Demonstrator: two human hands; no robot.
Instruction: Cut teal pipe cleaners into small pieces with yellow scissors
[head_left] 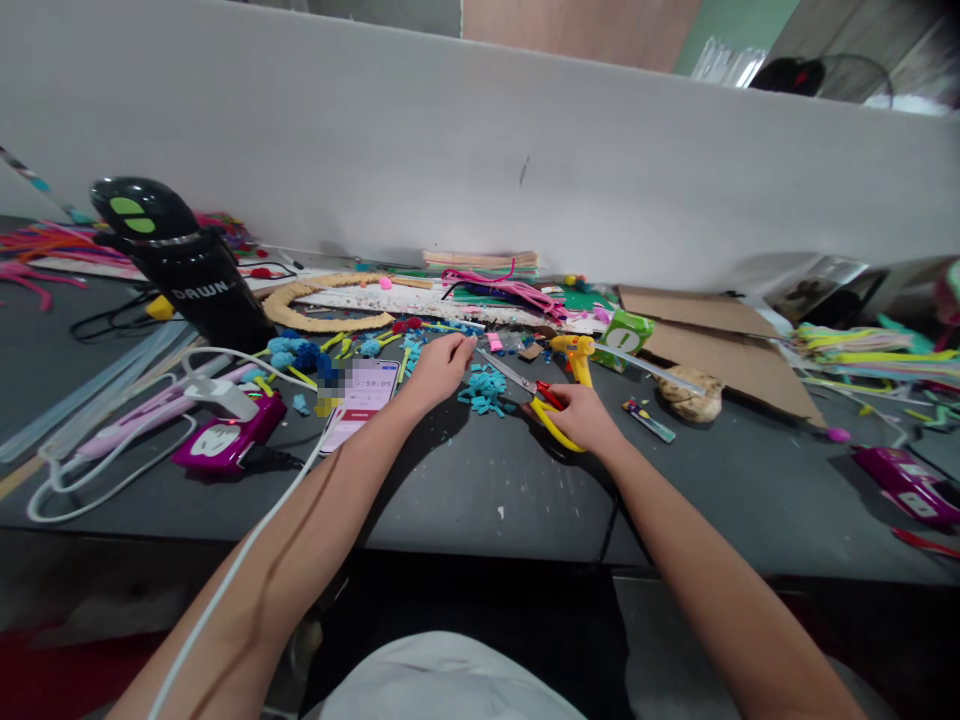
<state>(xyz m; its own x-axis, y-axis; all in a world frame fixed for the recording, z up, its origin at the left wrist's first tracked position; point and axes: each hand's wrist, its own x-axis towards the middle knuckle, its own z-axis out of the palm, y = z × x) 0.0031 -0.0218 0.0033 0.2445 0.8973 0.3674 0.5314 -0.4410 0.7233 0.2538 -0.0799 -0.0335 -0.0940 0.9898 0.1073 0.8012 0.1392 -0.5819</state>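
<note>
In my right hand (583, 420) is a pair of scissors (555, 430) with yellow and red handles. The blades point up and left, their tips close to the fingers of my left hand (444, 368). Those fingers are pinched together, and whatever may be between them is too small to make out. Below the blades lies a heap of small cut blue pieces (486, 390) on the dark grey table (465, 500). A yellow glue gun (577, 352) with a clear glue stick stands just beyond my right hand.
Left of me are a phone (367, 385), a purple power strip (229, 435) with a white cable, and a tall black bottle (191, 270). A beige ring (289, 305) and pink pipe cleaners (502, 285) lie behind. Right are cardboard (739, 370) and a pale lump (690, 400).
</note>
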